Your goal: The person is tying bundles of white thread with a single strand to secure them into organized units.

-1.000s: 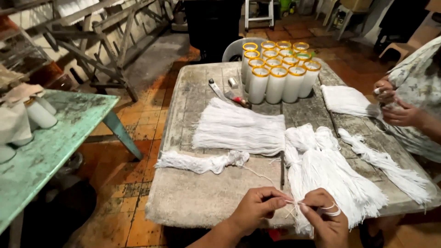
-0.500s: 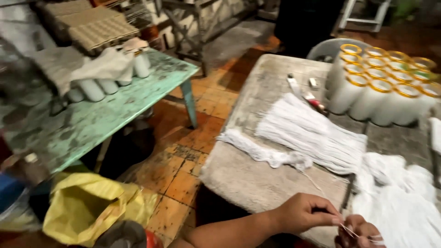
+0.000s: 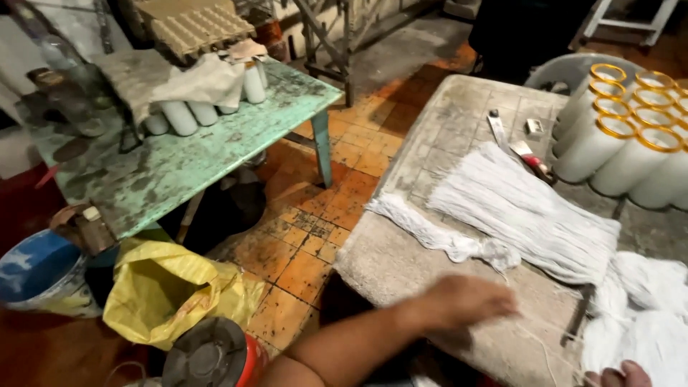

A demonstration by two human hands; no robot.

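The left hand reaches, blurred, toward a thin white string on the stone surface; its grip I cannot tell. The right hand, barely visible, pinches the string. Bundles of cut strings lie sorted; loose heaps remain.

2 tables, 1 yellow bag, 2 hands in view.

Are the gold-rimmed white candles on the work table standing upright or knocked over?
Upright. The white candles stand close together on the stone table, their gold rims facing up; none lies on its side.
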